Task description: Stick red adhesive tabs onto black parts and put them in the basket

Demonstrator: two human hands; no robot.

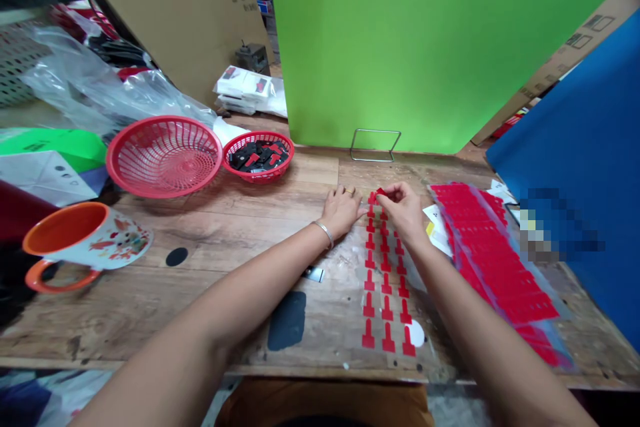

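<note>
A clear sheet of red T-shaped stickers (386,283) lies on the wooden table in front of me, its pieces in three columns. My left hand (341,210) rests flat beside the sheet's far left edge, fingers stretched out and holding nothing. At the sheet's far end, my right hand (401,208) pinches a small red sticker (381,192) between thumb and fingertips. Whether that piece is fully off the sheet I cannot tell. To the right lies a stack of red sticker sheets (493,247) with clear backing.
On the left stand an orange-and-white mug (120,240), a large red basket (165,188) and a smaller red basket (260,177) holding black and red pieces. A wire stand (375,159) sits before the green board (400,47). A blue panel (590,147) rises at right.
</note>
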